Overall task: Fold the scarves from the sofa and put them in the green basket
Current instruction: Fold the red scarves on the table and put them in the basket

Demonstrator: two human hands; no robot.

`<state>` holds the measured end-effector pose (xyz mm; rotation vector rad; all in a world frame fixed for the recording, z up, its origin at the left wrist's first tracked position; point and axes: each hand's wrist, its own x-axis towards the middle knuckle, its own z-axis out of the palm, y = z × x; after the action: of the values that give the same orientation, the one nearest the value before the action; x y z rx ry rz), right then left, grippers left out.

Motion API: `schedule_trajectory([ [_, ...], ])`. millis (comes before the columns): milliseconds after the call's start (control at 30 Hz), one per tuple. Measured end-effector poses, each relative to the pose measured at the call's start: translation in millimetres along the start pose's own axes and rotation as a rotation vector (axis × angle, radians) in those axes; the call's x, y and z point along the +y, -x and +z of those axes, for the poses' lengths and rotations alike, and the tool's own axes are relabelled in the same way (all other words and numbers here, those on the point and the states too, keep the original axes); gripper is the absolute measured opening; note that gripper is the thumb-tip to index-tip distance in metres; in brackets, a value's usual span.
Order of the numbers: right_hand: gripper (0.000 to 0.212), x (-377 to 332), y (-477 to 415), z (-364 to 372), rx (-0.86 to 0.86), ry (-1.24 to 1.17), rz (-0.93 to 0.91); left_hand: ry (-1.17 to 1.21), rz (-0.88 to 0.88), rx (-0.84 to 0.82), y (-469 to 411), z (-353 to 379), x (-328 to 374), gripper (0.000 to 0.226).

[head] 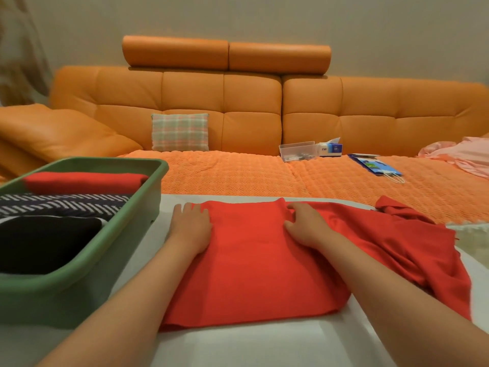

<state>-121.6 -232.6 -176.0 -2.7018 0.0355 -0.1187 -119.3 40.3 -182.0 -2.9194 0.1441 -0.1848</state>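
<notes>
Nearest, both bare forearms reach forward over a white table (238, 345). A red scarf (251, 274) lies between and under them, its left part smoothed flat. Its rest is heaped in rumples out past the right hand (305, 227). The left hand (191, 225) lies flat with straight fingers on the scarf's left edge, pressing down and holding nothing. The right hand rests on the cloth a little apart from the left; its fingers are bent and seem to nip a small ridge of the fabric.

To the outside of the left hand stands the green basket (124, 234), just beside the scarf. It holds three folded scarves in a row, black scarf (47, 242) nearest, then a striped scarf (60, 205), then a folded red scarf (84, 181).

Beyond the fingertips comes the orange sofa (251, 107), its seat under a knitted cover (238, 173). A plaid cushion (180, 132) leans on the backrest ahead of the left hand. Past the right hand lie a clear box (297, 151), a tissue box (330, 148) touching it, a blue bag (375, 165) and, farthest right, pink cloth (463, 152).
</notes>
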Motion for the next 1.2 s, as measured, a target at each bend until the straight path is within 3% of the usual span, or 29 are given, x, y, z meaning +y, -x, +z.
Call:
schedule_trajectory([
  [100,0.054,2,21,-15,-0.053,0.045,-0.049,0.188,0.06,0.068,14,-16,29,0.036],
  [200,0.05,5,46,-30,-0.076,0.06,-0.07,0.391,0.095,-0.158,39,-21,58,0.06],
  [300,0.052,12,77,-35,-0.136,0.081,-0.07,0.324,0.159,-0.258,60,-9,50,0.08],
  [500,0.047,40,126,-56,-0.025,-0.004,-0.049,0.196,0.146,-0.273,65,-4,2,0.073],
  [567,0.042,54,138,-66,0.004,-0.032,-0.004,0.13,0.149,-0.232,62,-15,4,0.068],
  [667,0.043,76,150,-78,-0.085,0.054,0.054,0.164,0.235,-0.024,64,-38,37,0.059],
  [733,0.04,88,154,-82,-0.134,0.192,0.032,0.352,0.344,0.081,70,-55,73,0.046],
  [800,0.039,98,153,-83,-0.12,0.292,-0.007,0.6,0.47,0.079,83,-67,108,0.029],
  [867,0.041,107,151,-84,-0.105,0.36,-0.034,0.682,0.587,0.063,99,-71,139,0.013],
  [1033,0.027,115,152,-81,0.01,0.465,-0.066,0.526,0.652,0.225,122,-55,177,0.027],
  [1200,0.033,114,154,-88,0.162,0.297,0.022,0.284,0.634,0.342,116,-52,182,0.005],
])
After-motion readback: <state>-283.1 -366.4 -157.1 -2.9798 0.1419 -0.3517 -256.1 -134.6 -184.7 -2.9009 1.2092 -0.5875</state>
